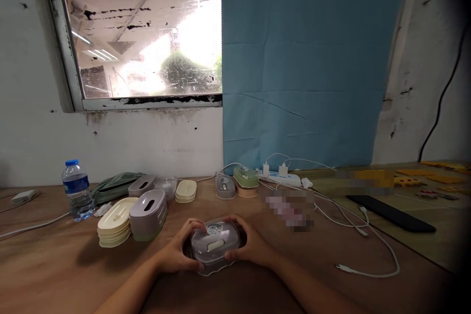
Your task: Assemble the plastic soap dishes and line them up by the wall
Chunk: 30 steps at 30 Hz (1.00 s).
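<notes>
Close to the table's front edge sits a grey-purple lidded box (pixel 215 250) with a clear cover, a round printed label and a pale slot on top. My left hand (pixel 184 248) wraps its left side, thumb low at the front and fingers over the top edge. On the other side my right hand (pixel 250 243) grips it in the same way, fingers at the back and thumb in front. Left of the hands stand a stack of cream oval lids (pixel 115 223) and a stack of lilac slotted covers (pixel 149 216).
A water bottle (pixel 78 191) and a green cloth bag (pixel 116 186) stand at the back left. Behind the hands are a small cream stack (pixel 186 191), a grey box (pixel 225 186) and a green box (pixel 246 177). White cables (pixel 382 274) and a black flat object (pixel 393 215) lie right.
</notes>
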Motion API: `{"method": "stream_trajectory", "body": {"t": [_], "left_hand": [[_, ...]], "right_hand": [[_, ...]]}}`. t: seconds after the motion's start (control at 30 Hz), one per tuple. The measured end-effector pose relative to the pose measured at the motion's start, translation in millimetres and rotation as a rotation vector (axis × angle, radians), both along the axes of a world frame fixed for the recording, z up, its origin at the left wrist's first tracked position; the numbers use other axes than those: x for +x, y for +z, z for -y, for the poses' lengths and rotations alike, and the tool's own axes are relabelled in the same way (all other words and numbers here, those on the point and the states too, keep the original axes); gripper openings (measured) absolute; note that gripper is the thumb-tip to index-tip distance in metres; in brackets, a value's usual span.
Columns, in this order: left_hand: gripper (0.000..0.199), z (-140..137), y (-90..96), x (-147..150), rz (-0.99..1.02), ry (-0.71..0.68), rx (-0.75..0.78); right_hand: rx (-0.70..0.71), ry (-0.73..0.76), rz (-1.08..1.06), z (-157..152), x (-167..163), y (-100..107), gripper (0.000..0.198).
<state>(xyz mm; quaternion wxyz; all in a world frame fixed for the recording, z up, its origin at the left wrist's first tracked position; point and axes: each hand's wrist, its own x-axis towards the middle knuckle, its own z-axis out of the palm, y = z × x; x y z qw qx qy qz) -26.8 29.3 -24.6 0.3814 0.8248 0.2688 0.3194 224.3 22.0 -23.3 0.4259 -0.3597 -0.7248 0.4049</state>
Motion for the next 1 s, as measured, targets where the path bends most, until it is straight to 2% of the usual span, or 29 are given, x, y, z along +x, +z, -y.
{"method": "stream_trajectory", "body": {"t": [0.13, 0.23, 0.3, 0.43, 0.5, 0.57, 0.67, 0.8, 0.9, 1.0], "left_hand": [[0.072, -3.2, -4.1, 2.5, 0.168, -0.085, -0.216], [0.066, -1.2, -1.4, 4.2, 0.21, -0.112, -0.264], [0.055, 1.8, 3.8, 5.2, 0.202, -0.024, -0.166], [0.025, 11.9, 17.6, 9.1, 0.107, 0.301, 0.186], [0.019, 16.2, 20.8, 12.4, 0.119, 0.407, 0.253], [0.017, 16.8, 18.3, 15.8, 0.173, 0.516, 0.232], [0.017, 8.0, 5.4, 18.9, 0.298, 0.673, 0.077], [0.013, -9.9, -12.9, 21.6, 0.593, 0.795, -0.276], [0.017, -14.3, -15.5, 24.8, 0.88, 0.879, -0.553], [0.02, -11.7, -11.2, 26.2, 1.013, 0.907, -0.678]], "right_hand": [[0.008, -0.066, 0.021, 1.8, -3.6, 1.5, 0.069], [0.028, -0.126, -0.002, 4.7, -7.2, 0.9, 0.061], [0.037, -0.162, -0.043, 5.8, -8.9, 0.3, 0.055], [0.029, -0.208, -0.112, 3.7, -8.7, -1.3, 0.044], [0.008, -0.184, -0.137, 1.1, -7.7, -2.7, 0.041], [-0.019, -0.147, -0.182, -1.4, -7.1, -4.5, 0.04], [-0.068, -0.117, -0.243, -3.9, -7.4, -6.9, 0.043], [-0.125, -0.141, -0.27, -4.4, -7.8, -8.6, 0.041], [-0.142, -0.152, -0.237, -4.1, -7.8, -8.3, 0.034], [-0.104, -0.166, -0.157, -2.8, -7.7, -6.3, 0.027]]}}
